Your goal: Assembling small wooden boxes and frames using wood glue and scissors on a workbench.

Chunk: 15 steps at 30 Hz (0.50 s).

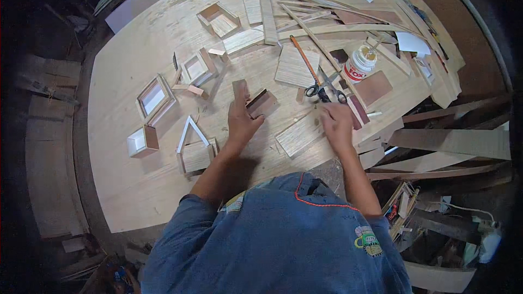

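My left hand [242, 122] is closed around a small wooden box piece [265, 105] of thin panels, one with a dark edge. My right hand [339, 125] rests with curled fingers at the right end of a pale wooden board [299, 135]; what its fingertips hold, if anything, is hidden. Just beyond them are the scissors [329, 86], blades spread, with a dark strip [323, 96] between the handles. An orange-and-black pencil [304, 57] leads up from the scissors. Near the right hand lies a dark reddish wood strip [358, 110].
An open white glue jar [359, 65] stands at right beside a brown sheet [376, 88]. Several small wooden boxes and frames, including a square frame [156, 99] and a white-edged triangular one [190, 133], sit at left. Long wooden strips [321, 0] pile up at the back.
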Tool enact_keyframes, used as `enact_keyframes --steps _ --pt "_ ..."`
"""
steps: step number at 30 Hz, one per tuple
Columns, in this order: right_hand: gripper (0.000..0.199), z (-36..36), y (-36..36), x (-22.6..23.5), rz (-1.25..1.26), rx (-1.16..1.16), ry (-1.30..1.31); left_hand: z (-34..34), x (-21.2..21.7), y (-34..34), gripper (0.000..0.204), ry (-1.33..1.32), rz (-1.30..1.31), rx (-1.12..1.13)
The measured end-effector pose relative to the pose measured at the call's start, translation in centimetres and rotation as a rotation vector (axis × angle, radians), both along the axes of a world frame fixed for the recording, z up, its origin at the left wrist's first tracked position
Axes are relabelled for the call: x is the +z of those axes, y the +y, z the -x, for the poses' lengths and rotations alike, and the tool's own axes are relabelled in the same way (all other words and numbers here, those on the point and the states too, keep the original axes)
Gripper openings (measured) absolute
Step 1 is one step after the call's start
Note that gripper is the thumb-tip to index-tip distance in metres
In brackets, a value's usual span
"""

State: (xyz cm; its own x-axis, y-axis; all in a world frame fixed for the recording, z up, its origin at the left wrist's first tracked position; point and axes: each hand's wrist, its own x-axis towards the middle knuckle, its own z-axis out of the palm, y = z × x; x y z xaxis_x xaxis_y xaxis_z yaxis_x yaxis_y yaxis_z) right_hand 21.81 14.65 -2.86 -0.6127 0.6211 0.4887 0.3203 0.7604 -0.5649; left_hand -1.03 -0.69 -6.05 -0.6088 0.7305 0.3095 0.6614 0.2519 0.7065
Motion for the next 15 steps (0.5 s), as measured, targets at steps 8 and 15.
enact_keyframes --steps 8,15 --pt "0.024 8.6 -0.3 -1.0 0.064 0.173 -0.100 -1.8 0.2 -4.5 0.101 -0.271 -0.120 0.070" --pt "0.024 11.2 -0.1 -1.9 -0.016 0.202 -0.256 -1.6 -0.1 -5.0 0.101 -0.361 -0.092 0.076"
